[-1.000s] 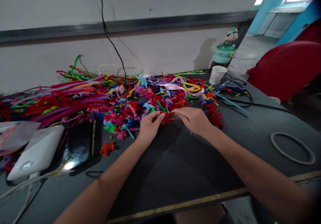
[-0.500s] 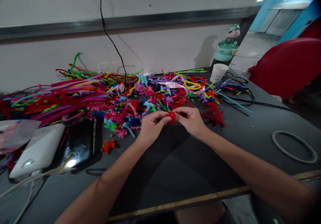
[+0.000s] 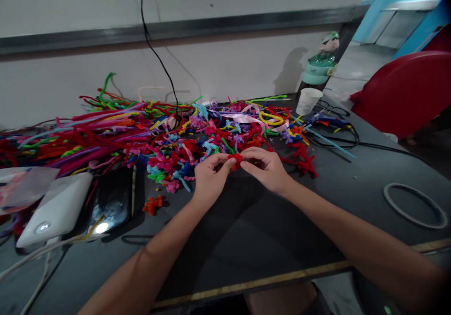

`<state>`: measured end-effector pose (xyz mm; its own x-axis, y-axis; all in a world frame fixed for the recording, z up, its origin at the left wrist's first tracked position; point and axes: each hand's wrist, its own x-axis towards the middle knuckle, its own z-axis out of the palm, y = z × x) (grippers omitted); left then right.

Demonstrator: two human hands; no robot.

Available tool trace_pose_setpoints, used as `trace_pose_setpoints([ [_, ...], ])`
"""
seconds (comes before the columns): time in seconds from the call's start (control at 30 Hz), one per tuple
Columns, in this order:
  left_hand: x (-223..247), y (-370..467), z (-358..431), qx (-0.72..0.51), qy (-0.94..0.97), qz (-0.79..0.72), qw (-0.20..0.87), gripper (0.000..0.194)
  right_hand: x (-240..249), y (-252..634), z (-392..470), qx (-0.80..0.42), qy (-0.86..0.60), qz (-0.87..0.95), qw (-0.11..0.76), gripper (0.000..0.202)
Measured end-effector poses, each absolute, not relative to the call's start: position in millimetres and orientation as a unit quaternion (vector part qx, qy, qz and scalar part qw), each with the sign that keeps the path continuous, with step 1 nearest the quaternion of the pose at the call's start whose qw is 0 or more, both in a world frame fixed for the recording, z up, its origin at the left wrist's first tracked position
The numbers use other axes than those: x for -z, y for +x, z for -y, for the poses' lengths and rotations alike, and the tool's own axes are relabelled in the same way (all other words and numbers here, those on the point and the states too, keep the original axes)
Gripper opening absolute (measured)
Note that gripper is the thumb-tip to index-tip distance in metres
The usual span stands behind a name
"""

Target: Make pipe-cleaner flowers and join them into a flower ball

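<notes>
The left hand [image 3: 210, 176] pinches a small red fuzzy piece [image 3: 235, 161] with its thumb and finger, and the right hand [image 3: 265, 168] pinches its three o'clock side. The piece is over the worktop [image 3: 243, 240], with an orange fuzzy piece [image 3: 152, 205] lying at its eight o'clock. Half a second ago it looked like a round loop, but now it looks bunched up, a bit more toward nine o'clock

No legible text, brand, number or sign; marks on white power bank [image 3: 58, 207] and paper cup [image 3: 307, 102] indistinct.
</notes>
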<state>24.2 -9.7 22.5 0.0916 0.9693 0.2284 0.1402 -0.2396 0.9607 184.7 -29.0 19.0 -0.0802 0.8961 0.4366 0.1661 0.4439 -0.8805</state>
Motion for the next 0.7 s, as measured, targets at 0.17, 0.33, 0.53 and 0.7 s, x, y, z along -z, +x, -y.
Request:
trace_pose_setpoints([
  [0.17,-17.8,27.2,9.0,-0.494,0.582,-0.453,0.461,0.02,-18.5,186.6,28.3,-0.311,-0.437,0.663,0.522,0.012],
  [0.33,-13.7,25.6,6.1,-0.484,0.63,-0.439,0.42,0.027,-15.7,188.1,25.1,-0.31,-0.469,0.652,0.509,0.015],
  [0.53,-15.8,12.0,-5.2,-0.445,0.792,-0.335,0.25,0.023,-22.7,196.9,20.4,-0.42,-0.462,0.684,0.377,0.019],
  [0.7,-16.2,0.5,-11.9,-0.411,0.883,-0.203,0.097,0.022,-29.6,209.0,17.6,-0.519,-0.419,0.678,0.31,0.021],
])
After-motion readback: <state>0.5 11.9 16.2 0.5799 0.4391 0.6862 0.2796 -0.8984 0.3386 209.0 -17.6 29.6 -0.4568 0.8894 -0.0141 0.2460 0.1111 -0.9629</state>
